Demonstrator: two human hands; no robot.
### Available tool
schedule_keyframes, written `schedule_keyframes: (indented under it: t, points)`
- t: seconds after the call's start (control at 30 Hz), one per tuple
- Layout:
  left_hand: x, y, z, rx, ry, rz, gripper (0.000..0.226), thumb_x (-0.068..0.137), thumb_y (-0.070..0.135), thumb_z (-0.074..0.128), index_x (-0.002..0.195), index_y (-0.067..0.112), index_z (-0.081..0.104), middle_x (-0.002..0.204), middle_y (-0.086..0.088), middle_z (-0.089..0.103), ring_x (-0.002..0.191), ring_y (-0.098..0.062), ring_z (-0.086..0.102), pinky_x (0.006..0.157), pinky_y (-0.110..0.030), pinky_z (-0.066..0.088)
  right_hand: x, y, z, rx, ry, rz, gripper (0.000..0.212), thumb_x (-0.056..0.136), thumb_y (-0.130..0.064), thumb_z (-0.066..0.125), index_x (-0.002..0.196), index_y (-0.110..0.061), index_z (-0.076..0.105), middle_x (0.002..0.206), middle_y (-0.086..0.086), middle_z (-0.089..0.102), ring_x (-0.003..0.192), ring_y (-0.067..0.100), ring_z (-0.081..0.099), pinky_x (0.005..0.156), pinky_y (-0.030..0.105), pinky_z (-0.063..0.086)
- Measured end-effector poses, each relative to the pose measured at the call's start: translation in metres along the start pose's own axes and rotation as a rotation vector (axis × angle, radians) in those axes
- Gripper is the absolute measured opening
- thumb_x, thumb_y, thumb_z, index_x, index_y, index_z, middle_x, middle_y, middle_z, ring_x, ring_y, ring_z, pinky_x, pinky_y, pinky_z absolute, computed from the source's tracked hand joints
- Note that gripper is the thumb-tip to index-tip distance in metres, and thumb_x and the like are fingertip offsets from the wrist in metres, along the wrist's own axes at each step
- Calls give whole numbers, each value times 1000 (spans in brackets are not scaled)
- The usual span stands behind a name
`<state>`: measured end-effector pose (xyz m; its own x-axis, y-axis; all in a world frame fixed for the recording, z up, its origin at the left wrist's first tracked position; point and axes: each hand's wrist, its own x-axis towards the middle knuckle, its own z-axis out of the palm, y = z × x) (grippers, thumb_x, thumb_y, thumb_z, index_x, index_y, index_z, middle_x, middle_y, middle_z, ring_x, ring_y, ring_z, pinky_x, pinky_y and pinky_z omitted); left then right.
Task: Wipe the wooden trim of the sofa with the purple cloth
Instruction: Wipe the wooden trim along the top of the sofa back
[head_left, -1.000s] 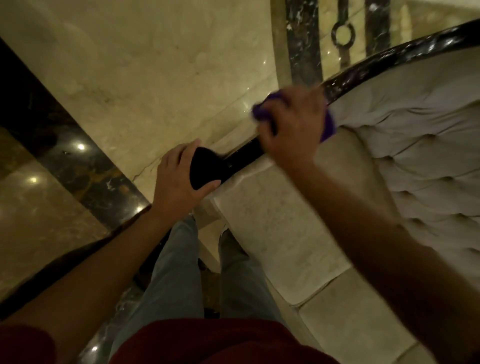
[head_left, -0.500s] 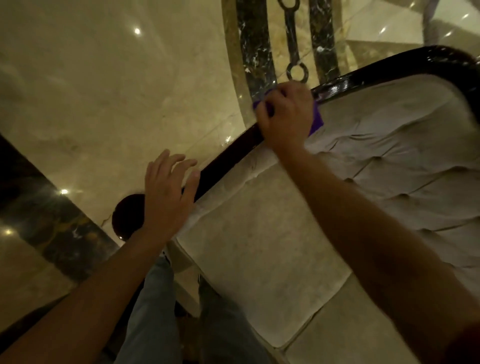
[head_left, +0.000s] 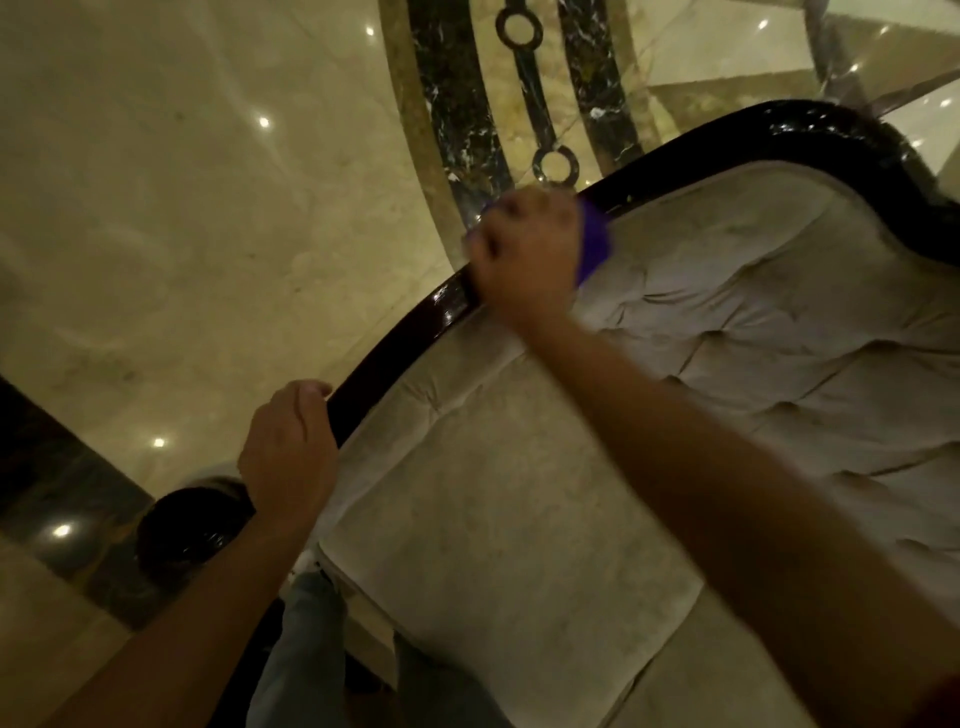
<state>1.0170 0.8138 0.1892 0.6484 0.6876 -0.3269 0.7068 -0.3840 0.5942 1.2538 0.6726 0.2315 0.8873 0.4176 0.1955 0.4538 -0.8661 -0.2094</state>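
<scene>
Here, right hand: the right hand sits at about twelve o'clock in the view, its fingers clenched around the purple cloth, pressing it onto the wooden trim.
Purple cloth: bunched in the fist, only a fold showing at the hand's three o'clock side, just beside the tufted upholstery.
Wooden trim: a dark, glossy rail curving from the rounded arm end at eight o'clock up to the crest at two o'clock.
Left hand: the left hand rests on the rail at seven o'clock, fingers curled loosely over its edge, grasping nothing else.
Handling: the cloth looks soft and light, best kept wadded in the palm; the lacquered rail is likely stiff and slippery, so steady downward pressure should suit.
Floor: polished marble floor lies beyond.
</scene>
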Motion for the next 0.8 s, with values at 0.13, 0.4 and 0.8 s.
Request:
schedule_keyframes:
  t: [0.13, 0.4, 0.8]
  points:
    - [5, 1, 3, 20, -54, -40, 43, 111, 30, 26, 118, 13, 65, 108, -13, 65, 95, -26, 55, 83, -37, 40, -70, -63, 12, 305, -75, -363, 16, 89, -28, 69, 85, -15, 77, 108, 10, 73, 111, 33, 64, 107, 49, 37]
    - [21, 68, 13, 165, -14, 214, 47, 108, 35, 29, 113, 7, 66, 110, -17, 66, 101, -36, 58, 81, -38, 36, 56, 121, -24, -210, 74, -276, 35, 102, -41, 49, 94, -17, 74, 108, 10, 70, 110, 35, 64, 100, 50, 44]
    - [52, 131, 50, 422, -25, 338, 41, 109, 39, 32, 113, 12, 64, 102, -12, 64, 86, -32, 60, 67, -40, 42, 24, 74, -6, -1, -32, -389, 26, 98, -38, 59, 96, -19, 77, 109, 10, 71, 107, 32, 64, 102, 50, 41]
